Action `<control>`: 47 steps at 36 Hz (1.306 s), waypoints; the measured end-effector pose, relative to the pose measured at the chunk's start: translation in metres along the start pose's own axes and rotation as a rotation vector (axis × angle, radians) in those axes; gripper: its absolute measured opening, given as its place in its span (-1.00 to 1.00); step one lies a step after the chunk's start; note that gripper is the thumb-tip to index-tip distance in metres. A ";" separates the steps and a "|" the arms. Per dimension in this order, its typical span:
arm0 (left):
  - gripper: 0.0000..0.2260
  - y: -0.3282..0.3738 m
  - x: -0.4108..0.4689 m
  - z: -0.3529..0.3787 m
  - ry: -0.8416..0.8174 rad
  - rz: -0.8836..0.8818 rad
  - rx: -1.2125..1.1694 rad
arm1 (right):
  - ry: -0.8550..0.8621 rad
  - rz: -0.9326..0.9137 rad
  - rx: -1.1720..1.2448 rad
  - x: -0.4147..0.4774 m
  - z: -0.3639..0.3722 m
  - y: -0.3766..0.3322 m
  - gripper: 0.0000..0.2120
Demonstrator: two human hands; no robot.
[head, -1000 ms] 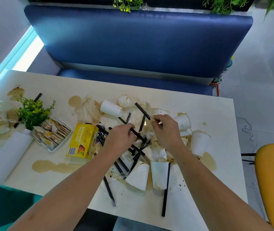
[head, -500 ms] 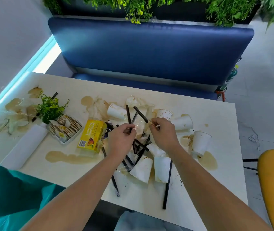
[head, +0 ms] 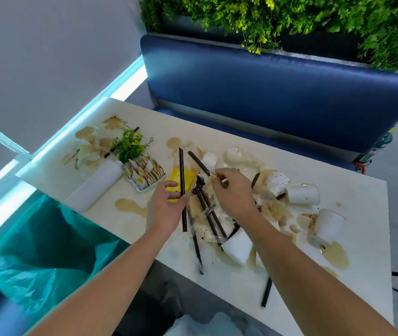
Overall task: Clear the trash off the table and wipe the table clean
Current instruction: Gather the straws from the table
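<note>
Now left hand [head: 166,209] has raised one black straw [head: 181,170] upright off the pile, pinching it. Right hand [head: 233,192] pinches second straw [head: 198,163] near spilled cups [head: 303,195] on table [head: 302,299]. Green trash bag [head: 42,251] sits beside table's left edge.

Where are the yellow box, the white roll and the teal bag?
yellow box [head: 175,174]: head view, on its top face.
white roll [head: 96,185]: head view, middle of its side.
teal bag [head: 47,251]: head view, its crumpled middle.
</note>
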State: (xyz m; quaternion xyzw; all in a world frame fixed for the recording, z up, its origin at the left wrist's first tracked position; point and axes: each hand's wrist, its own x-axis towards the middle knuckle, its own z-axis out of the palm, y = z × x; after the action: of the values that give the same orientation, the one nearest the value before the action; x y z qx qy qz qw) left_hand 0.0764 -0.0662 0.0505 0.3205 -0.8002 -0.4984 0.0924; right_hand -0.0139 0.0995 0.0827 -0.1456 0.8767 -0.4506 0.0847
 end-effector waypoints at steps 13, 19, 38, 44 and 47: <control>-0.67 -0.079 0.025 -0.160 0.203 -0.122 -0.079 | -0.223 -0.201 -0.024 0.010 0.159 -0.114 -0.80; -0.69 -0.124 0.038 -0.233 0.317 -0.210 -0.079 | -0.339 -0.239 -0.056 0.017 0.249 -0.163 -0.78; -0.73 -0.272 0.057 -0.373 0.474 -0.428 -0.115 | -0.628 -0.205 -0.019 0.000 0.461 -0.242 -0.76; -0.76 -0.314 0.061 -0.391 0.491 -0.511 -0.136 | -0.696 -0.152 -0.012 -0.004 0.505 -0.234 -0.79; -0.76 -0.332 0.064 -0.398 0.481 -0.544 -0.115 | -0.733 -0.145 -0.065 -0.003 0.523 -0.229 -0.81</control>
State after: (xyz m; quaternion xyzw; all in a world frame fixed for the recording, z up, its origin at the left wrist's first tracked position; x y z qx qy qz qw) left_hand 0.3526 -0.4976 -0.0510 0.6240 -0.6117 -0.4593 0.1595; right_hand 0.1760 -0.4257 -0.0338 -0.3615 0.7895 -0.3452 0.3562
